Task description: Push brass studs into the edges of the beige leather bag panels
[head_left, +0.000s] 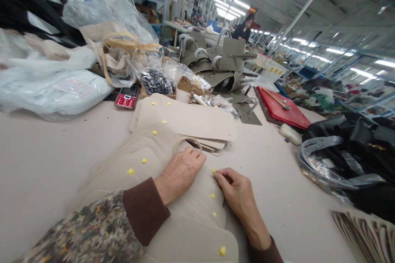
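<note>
The left hand (182, 172) lay flat, fingers extended, on the fanned beige leather panels (145, 164) at lower centre. The right hand (237, 191), the nearer, held thumb and forefinger pinched together, touching a yellow tab (214, 171) immediately to their left.

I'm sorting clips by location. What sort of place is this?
Probably a handbag workshop: beige cut panels fanned under the left hand and right hand, grey half-made bags farther along the table, a hammer on a red board.
</note>
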{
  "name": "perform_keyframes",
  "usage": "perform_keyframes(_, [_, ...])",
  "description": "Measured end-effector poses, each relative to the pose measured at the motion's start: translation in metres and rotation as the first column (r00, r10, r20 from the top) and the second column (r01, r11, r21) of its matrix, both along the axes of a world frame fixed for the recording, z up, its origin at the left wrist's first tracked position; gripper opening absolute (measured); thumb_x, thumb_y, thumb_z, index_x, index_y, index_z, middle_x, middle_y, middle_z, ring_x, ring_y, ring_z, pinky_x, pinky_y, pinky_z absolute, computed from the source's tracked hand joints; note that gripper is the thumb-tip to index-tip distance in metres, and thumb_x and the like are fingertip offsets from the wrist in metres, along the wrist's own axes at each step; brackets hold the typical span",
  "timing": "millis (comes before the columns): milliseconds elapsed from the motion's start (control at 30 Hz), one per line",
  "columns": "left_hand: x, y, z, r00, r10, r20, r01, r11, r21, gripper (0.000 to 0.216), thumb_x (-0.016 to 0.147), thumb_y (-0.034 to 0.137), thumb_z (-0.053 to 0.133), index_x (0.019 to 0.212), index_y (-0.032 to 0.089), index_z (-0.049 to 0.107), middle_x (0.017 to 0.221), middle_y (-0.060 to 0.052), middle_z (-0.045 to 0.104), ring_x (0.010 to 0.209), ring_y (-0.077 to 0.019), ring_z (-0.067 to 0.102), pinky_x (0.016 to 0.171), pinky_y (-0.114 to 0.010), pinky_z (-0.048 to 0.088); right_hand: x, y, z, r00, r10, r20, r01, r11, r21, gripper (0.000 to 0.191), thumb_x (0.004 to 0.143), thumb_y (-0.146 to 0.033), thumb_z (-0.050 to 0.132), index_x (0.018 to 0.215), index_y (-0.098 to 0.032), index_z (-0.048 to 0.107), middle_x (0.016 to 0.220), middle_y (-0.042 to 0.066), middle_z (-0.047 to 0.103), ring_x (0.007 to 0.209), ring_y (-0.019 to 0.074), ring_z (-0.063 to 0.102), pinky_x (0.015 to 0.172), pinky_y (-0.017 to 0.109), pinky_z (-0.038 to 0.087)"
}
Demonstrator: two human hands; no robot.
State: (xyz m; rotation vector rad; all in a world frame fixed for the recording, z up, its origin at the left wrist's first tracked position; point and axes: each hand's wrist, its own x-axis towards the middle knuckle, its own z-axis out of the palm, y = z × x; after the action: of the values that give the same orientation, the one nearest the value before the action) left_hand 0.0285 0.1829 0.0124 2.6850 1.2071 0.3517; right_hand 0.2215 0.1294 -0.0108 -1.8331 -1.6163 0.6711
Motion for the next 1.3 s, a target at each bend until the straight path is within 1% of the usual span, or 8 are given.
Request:
perform_keyframes(100, [0.001, 0.002, 0.002, 1.0, 0.005, -0.012, -0.005, 1.0, -0.019, 0.013, 0.093, 0.01, 0.045, 0.094, 0.015, 0.057, 0.097, -0.007, 0.061, 0.094, -0.0236, 0.051, 0.074, -0.034, 0.047, -0.008, -0.001, 0.001, 0.99, -0.006, 0.138, -0.008, 0.995, 0.096, 0.021, 0.084, -0.031, 0.056, 0.078, -0.019, 0.072, 0.08, 0.005, 0.074, 0.071, 0.0188, 0.066, 0.071, 0.029, 0.047])
perform_keyframes(400, [0.004, 0.008, 0.0, 0.999, 0.005, -0.053, -0.004, 0.999, 0.034, 0.015, 0.094, 0.014, 0.044, 0.1, 0.016, 0.057, 0.107, -0.008, 0.06, 0.105, -0.0232, 0.051, 0.095, -0.04, 0.04, -0.015, 0.012, -0.001, 0.977, 0.014, 0.214, -0.036, 0.994, 0.102, 0.023, 0.085, -0.03, 0.053, 0.078, -0.019, 0.072, 0.075, 0.004, 0.072, 0.067, 0.0168, 0.063, 0.068, 0.026, 0.044])
perform_keyframes(633, [0.006, 0.02, 0.004, 0.99, -0.028, -0.141, 0.047, 0.99, 0.133, 0.016, 0.09, 0.01, 0.042, 0.097, 0.014, 0.056, 0.101, -0.01, 0.061, 0.098, -0.0258, 0.054, 0.089, -0.043, 0.042, -0.013, 0.011, 0.01, 0.979, 0.085, 0.186, -0.095, 0.995, 0.042, 0.025, 0.086, -0.029, 0.051, 0.08, -0.018, 0.074, 0.077, 0.006, 0.073, 0.07, 0.018, 0.064, 0.069, 0.027, 0.045])
perform_keyframes(833, [0.001, 0.022, 0.011, 0.984, -0.073, -0.164, 0.085, 0.994, 0.064, 0.016, 0.091, 0.011, 0.039, 0.097, 0.014, 0.054, 0.091, -0.009, 0.063, 0.08, -0.0227, 0.061, 0.07, -0.034, 0.046, -0.006, 0.004, 0.018, 0.979, 0.188, 0.072, -0.186, 0.982, -0.039, 0.024, 0.085, -0.029, 0.053, 0.079, -0.019, 0.074, 0.077, 0.003, 0.073, 0.069, 0.0172, 0.064, 0.065, 0.025, 0.045])
perform_keyframes(1000, [-0.014, 0.011, 0.014, 0.977, -0.12, -0.176, 0.113, 0.992, -0.048, 0.016, 0.094, 0.019, 0.037, 0.1, 0.017, 0.052, 0.075, -0.005, 0.065, 0.067, -0.0225, 0.063, 0.062, -0.032, 0.044, 0.001, 0.002, 0.017, 0.971, 0.237, 0.015, -0.233, 0.964, -0.124, 0.026, 0.087, -0.033, 0.052, 0.078, -0.019, 0.073, 0.074, 0.001, 0.073, 0.066, 0.0163, 0.063, 0.061, 0.024, 0.043])
perform_keyframes(1133, [-0.026, -0.004, 0.022, 0.984, -0.11, -0.141, 0.103, 0.993, -0.058, 0.017, 0.096, 0.02, 0.035, 0.101, 0.017, 0.051, 0.077, -0.005, 0.067, 0.069, -0.0203, 0.064, 0.063, -0.03, 0.044, 0.001, 0.003, 0.017, 0.98, 0.197, 0.01, -0.197, 0.98, -0.034, 0.024, 0.086, -0.034, 0.055, 0.084, -0.018, 0.073, 0.084, 0.004, 0.074, 0.077, 0.0189, 0.065, 0.072, 0.027, 0.047])
perform_keyframes(1200, [-0.03, -0.013, 0.024, 0.985, -0.129, -0.116, 0.122, 0.991, -0.062, 0.016, 0.096, 0.019, 0.035, 0.099, 0.017, 0.051, 0.076, -0.004, 0.066, 0.069, -0.0194, 0.064, 0.063, -0.029, 0.044, -0.001, 0.002, 0.022, 0.983, 0.182, -0.009, -0.182, 0.983, 0.004, 0.027, 0.087, -0.035, 0.053, 0.089, -0.017, 0.073, 0.091, 0.006, 0.074, 0.083, 0.0205, 0.066, 0.078, 0.029, 0.047])
perform_keyframes(1300, [-0.031, -0.024, 0.024, 0.978, -0.169, -0.122, 0.16, 0.984, -0.08, 0.015, 0.095, 0.015, 0.036, 0.097, 0.017, 0.05, 0.073, -0.004, 0.065, 0.067, -0.0198, 0.063, 0.061, -0.029, 0.045, -0.009, -0.003, 0.037, 0.965, 0.26, -0.033, -0.262, 0.963, -0.063, 0.036, 0.094, -0.038, 0.043, 0.087, -0.017, 0.072, 0.087, 0.006, 0.074, 0.08, 0.02, 0.065, 0.076, 0.028, 0.047])
